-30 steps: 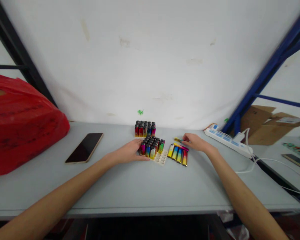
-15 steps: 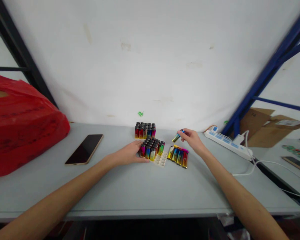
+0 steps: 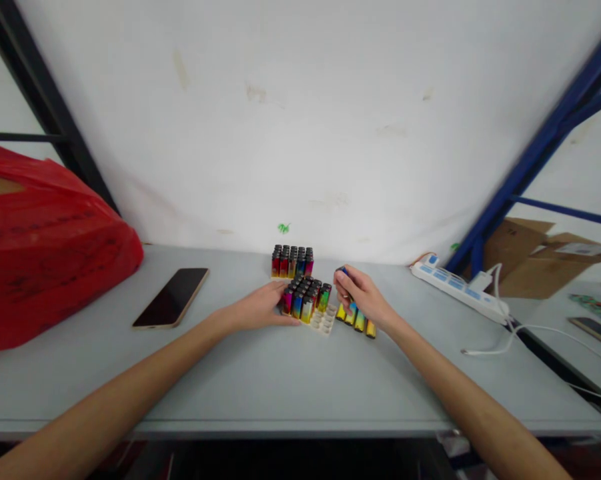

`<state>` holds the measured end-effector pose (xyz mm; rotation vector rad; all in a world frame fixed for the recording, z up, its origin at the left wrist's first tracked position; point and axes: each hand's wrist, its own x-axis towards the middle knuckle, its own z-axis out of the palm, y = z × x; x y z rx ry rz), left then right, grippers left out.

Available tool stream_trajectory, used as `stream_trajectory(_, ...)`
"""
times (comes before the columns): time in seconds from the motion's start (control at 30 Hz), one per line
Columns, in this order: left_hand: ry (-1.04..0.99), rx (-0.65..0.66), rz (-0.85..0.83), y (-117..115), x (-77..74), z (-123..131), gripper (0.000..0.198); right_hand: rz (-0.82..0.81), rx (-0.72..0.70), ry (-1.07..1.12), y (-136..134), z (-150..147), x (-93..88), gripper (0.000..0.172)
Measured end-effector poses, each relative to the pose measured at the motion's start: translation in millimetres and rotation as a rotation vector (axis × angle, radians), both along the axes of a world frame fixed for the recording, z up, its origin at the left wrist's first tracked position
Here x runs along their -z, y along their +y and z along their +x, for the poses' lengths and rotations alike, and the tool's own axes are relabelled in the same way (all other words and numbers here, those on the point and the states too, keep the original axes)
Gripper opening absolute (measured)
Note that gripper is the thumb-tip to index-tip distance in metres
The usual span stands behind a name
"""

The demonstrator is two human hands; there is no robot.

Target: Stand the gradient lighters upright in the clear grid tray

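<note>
Grey table (image 3: pixel 280 380): a likely light, slick lighter (image 3: pixel 341 272) is pinched mid-body by the right hand (image 3: pixel 359 300), tray (image 3: pixel 325 320) braced by the open left hand (image 3: pixel 260 310)

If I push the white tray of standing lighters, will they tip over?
Probably not: the lighters sit packed in holes of the tray, so they likely slide together. The tray looks thin and light, so it may flex if lifted.

Both bare forearms reach from the near edge of the bench (image 3: pixel 230 373) toward its middle. The left hand (image 3: pixel 260 308) lies low, palm down, with the fingers loosely stretched forward. The right hand (image 3: pixel 357 293) hangs a little higher, its fingers curled together in a pinch.
</note>
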<state>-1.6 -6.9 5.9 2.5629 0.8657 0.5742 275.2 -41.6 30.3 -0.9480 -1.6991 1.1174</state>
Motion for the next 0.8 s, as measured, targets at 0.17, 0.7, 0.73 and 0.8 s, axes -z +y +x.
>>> stream_trajectory(0.17, 0.004, -0.003, 0.000, -0.6, -1.3, 0.4, 0.072, 0.170, 0.162, -0.121, -4.4, -3.2, 3.6, 0.056)
stream_trajectory(0.7, -0.018, -0.024, -0.002, 0.0, 0.0, -0.1, 0.075, 0.399, 0.287, -0.424, -9.9, -13.8, 6.5, 0.048)
stream_trajectory(0.73, -0.018, -0.031, -0.004, -0.3, -0.1, -0.1, 0.075, 0.402, 0.287, -0.437, -9.8, -13.4, 6.6, 0.048)
stream_trajectory(0.8, -0.018, -0.036, -0.003, -0.8, -0.2, -0.2, 0.074, 0.405, 0.291, -0.460, -9.5, -12.1, 7.1, 0.047)
